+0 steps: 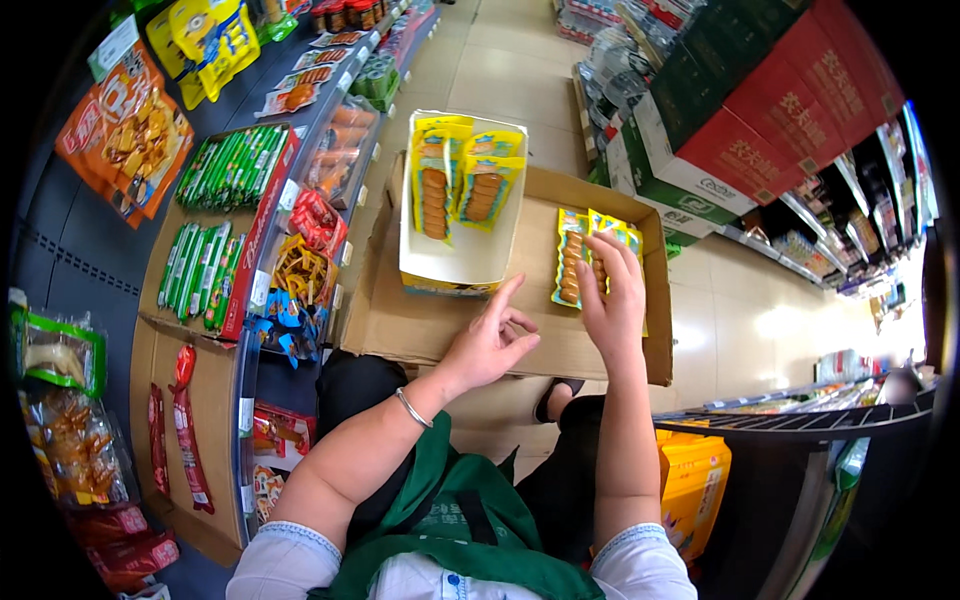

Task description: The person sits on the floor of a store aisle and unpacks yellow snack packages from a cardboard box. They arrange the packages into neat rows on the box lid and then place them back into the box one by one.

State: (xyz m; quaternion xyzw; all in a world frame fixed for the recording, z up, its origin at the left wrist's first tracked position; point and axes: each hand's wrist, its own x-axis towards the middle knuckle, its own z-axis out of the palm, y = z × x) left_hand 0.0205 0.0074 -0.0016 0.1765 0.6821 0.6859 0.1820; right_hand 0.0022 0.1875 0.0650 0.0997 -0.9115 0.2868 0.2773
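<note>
A shallow brown cardboard tray [430, 335] is in front of me, with a smaller white-lined box [455, 262] standing in its left part. Yellow snack packs [487, 195], their round brown pieces showing through clear windows, lean inside that box. More yellow packs [571, 262] lie side by side in the tray's right part. Over these is my right hand [615, 310], fingers stretched out and partly covering them; whether it touches them I cannot tell. My left hand [484, 345] hovers by the near right corner of the white-lined box, fingers apart and holding nothing.
Along my left runs a shelf with boxes of green-wrapped sticks [235, 165] and red-wrapped sausages [190, 440]. Orange snack bags [135, 130] hang above. Stacked red cartons [740, 130] stand at the right, beyond the tiled aisle [500, 60]. A black wire rack [800, 425] is at lower right.
</note>
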